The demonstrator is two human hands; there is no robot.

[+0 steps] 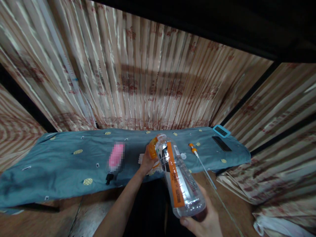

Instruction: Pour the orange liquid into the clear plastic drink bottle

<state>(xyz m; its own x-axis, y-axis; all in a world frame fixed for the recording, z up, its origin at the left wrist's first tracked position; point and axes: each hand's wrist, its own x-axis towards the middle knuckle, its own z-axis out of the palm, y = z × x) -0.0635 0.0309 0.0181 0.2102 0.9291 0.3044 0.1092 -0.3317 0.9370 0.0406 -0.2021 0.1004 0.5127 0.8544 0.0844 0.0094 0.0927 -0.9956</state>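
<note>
One clear plastic bottle (178, 177) with an orange label stripe is in hand, uncapped, tilted with its open neck pointing far and its base near. Head view only. The right hand (206, 222) cups the base from below, fingers curled shut around the lower wall; the bottle looks nearly empty, a little dark liquid pooled at the base, so judged light, thin-walled and easily dented, the smooth film label likely slippery. Best hold is judged to be the ribbed lower body or the stiffer neck ring, not the soft mid-wall. The left hand (147, 161) sits just behind the bottle's neck, fingers closed on an orange object (153, 147), partly hidden; its identity is unclear. A small white cap (183, 156) lies on the cloth just right of the neck. Surface: a long padded board covered in teal cloth (61, 164), soft, slightly wrinkled. On it: a pink bottle (115, 160) to the left, a thin rod with an orange handle (200, 162) to the right, a black comb (221, 143) and a teal-framed device (221, 131) at far right. Striped beige curtains (148, 75) hang behind; wood floor (81, 214) near.
</note>
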